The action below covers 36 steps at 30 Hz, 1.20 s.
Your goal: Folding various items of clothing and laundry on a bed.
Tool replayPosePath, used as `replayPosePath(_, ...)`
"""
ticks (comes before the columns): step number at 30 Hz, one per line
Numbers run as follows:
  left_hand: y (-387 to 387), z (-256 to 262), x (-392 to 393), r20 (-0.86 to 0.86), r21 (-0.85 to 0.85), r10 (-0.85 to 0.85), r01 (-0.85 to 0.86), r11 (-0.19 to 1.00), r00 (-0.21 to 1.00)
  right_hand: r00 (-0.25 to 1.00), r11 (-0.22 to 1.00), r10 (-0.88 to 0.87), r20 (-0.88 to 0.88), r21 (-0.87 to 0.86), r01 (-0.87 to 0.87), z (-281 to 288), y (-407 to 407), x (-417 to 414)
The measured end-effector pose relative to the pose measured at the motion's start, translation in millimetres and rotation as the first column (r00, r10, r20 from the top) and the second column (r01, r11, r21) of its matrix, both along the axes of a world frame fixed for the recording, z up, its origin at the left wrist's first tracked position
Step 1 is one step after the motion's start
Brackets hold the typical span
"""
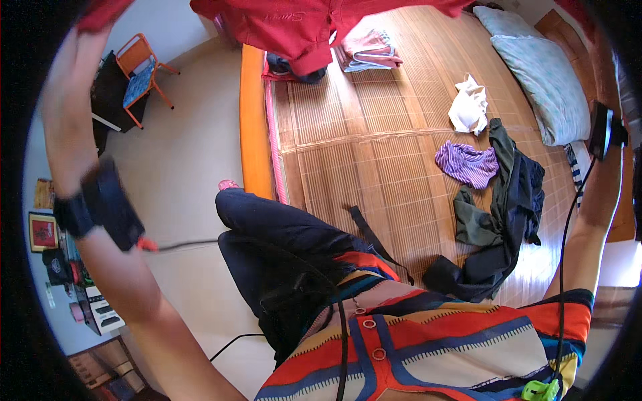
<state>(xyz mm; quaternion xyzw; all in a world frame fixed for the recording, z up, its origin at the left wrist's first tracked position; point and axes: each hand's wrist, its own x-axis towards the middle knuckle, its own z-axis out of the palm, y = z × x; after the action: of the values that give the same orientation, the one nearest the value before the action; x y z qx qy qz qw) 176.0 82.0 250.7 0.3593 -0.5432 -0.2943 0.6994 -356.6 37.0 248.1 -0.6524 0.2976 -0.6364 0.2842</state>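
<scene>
Both my arms reach up along the two sides of the picture, and my hands are out of view at the top rim. Near each wrist end there is red cloth; between them hangs a red buttoned garment (286, 30) with stitched writing, over the bed. Before me on the woven bed mat (331, 165) lie a purple-and-white striped cloth (469, 163), a white garment (469, 108) and crumpled dark green and black clothes (506, 210). A stack of folded clothes (368, 52) stands behind the red garment, beside dark folded cloth (316, 75).
An orange bed edge (255, 125) runs beside my knee. Pale blue pillows (546, 85) lie at the right. An orange-framed chair (138, 75) stands back left by a dark table. A black strap (373, 233) lies on the mat, and cables (342, 346) run over my shirt and arm.
</scene>
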Motion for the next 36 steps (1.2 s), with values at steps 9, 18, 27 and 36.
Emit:
replayPosePath(9, 110, -149, 19, 0.160, 0.843, -0.507, 0.150, 0.517, 0.847, 0.857, 0.675, 0.499, -0.127, 0.678, -0.292, -146, 18, -101)
replayPosePath(18, 155, -264, 14, -0.126, 0.987, -0.807, 0.152, -0.045, 0.577, 0.596, -0.095, 0.802, -0.038, 0.977, 0.189, -284, 88, -59)
replayPosePath(27, 145, -262, 30, -0.334, 0.928, -0.736, 0.344, -0.145, 0.589, 0.773, -0.240, 0.615, 0.158, 0.971, -0.007, -288, 74, -46)
replayPosePath(36, 92, -296, 55, -0.632, 0.718, -0.149, 0.647, 0.258, 0.761, 0.905, 0.157, 0.228, 0.358, 0.904, -0.397, -286, 19, -30)
